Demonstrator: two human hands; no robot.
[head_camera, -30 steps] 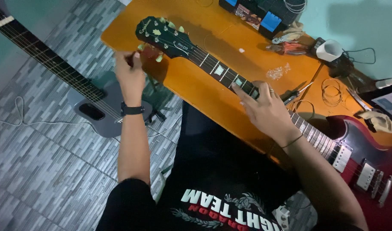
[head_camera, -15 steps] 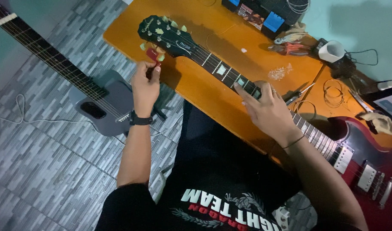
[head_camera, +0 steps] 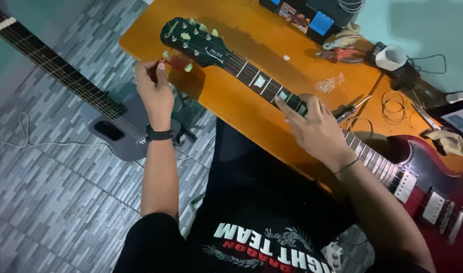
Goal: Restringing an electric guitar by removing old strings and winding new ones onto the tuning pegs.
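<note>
The left hand [head_camera: 154, 90] pinches a small red winder at the black headstock's [head_camera: 191, 36] pale-green pegs while the right hand [head_camera: 316, 129], fingers spread, presses the dark fretboard [head_camera: 264, 83], so tuning seems underway and next needs slow, careful turning.

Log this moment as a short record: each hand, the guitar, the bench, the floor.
left hand: raised at the headstock, pinching a small red tool at the lower tuning pegs
right hand: fingers spread, pressing on the guitar neck
electric guitar: dark red body, lying flat across the orange table
table items: white cup, coiled strings, pliers with red handles
floor: grey acoustic guitar lying on grey tiles
</note>
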